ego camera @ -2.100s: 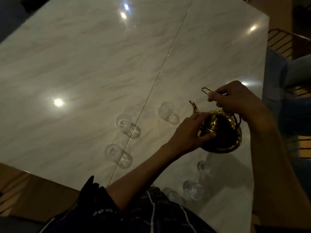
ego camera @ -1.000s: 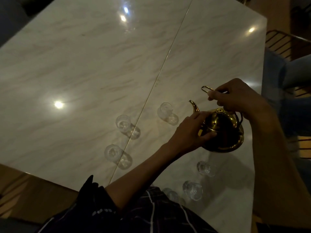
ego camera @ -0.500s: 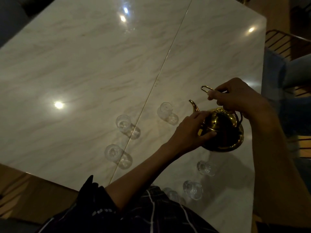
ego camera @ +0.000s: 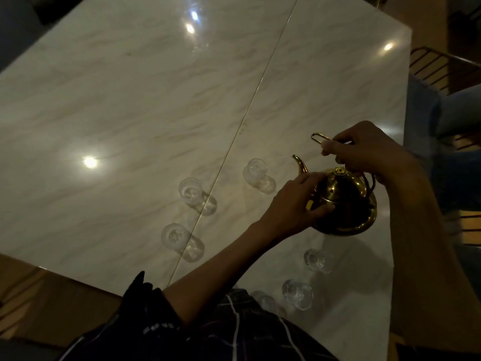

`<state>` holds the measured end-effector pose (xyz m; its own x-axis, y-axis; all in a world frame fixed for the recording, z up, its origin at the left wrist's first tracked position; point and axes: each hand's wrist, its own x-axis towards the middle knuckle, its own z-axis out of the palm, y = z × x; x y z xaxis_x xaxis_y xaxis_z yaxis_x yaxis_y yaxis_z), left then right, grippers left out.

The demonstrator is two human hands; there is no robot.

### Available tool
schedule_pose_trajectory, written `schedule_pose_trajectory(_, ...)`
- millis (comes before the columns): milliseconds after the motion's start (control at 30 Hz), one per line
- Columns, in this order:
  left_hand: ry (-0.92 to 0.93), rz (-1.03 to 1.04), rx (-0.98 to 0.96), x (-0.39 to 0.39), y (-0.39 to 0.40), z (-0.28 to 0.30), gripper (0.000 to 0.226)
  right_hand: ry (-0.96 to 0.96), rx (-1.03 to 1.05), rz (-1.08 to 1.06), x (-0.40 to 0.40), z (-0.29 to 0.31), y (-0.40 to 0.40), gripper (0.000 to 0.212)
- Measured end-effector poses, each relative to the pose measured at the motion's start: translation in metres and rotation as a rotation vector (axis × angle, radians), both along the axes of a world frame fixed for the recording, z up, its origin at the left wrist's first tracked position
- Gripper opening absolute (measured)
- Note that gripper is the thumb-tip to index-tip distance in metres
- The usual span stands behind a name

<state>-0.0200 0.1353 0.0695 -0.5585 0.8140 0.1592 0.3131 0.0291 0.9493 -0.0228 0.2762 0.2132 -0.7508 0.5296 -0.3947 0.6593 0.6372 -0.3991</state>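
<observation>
A gold teapot (ego camera: 346, 204) stands on the marble table (ego camera: 130, 100) at the right, spout pointing left. My right hand (ego camera: 364, 149) grips its raised wire handle above the lid. My left hand (ego camera: 294, 201) lies against the pot's left side, fingers curved round the body and thumb near the lid rim. Three small clear glasses stand left of the pot: one near the spout (ego camera: 256, 170), one on the table seam (ego camera: 191, 191), one closer to me (ego camera: 175, 237).
More clear glasses stand near the table's front edge, below the pot: one (ego camera: 316, 260), another (ego camera: 296, 293) and a third (ego camera: 266, 302). A chair with a metal frame (ego camera: 442, 63) is past the right edge. Ceiling lights glare off the tabletop.
Both hands and the teapot have stayed almost still; the view has only shifted slightly.
</observation>
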Motion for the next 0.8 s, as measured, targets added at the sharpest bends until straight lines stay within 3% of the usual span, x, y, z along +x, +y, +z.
schedule_pose_trajectory(800, 0.009, 0.003, -0.015, -0.003, -0.001, -0.0025, 0.063, -0.003, -0.029, 0.001, -0.0033, -0.0058, 0.0019, 0.024)
